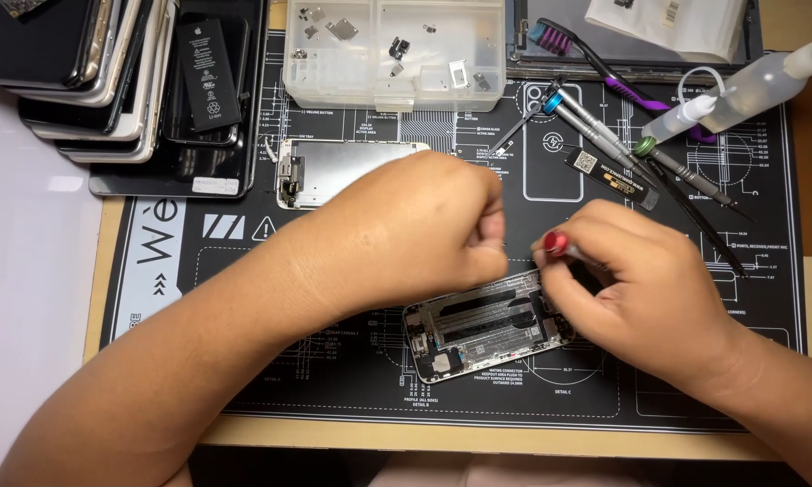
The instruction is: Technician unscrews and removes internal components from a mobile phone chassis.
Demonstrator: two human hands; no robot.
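Note:
An opened phone body (483,326) lies on the black repair mat (334,379), its inner parts showing. My right hand (645,280) grips a small screwdriver with a red cap (556,243) over the phone's right end. My left hand (419,230) hovers above the phone's upper edge with fingers curled; whether it pinches anything is hidden. A detached screen panel (334,171) with a silver back plate lies beyond my left hand.
A clear parts box (392,54) with several small metal pieces stands at the back. Stacked phones and a black battery (207,63) sit at back left. Screwdrivers (595,131), tweezers, a brush and a squeeze bottle (749,90) lie at back right.

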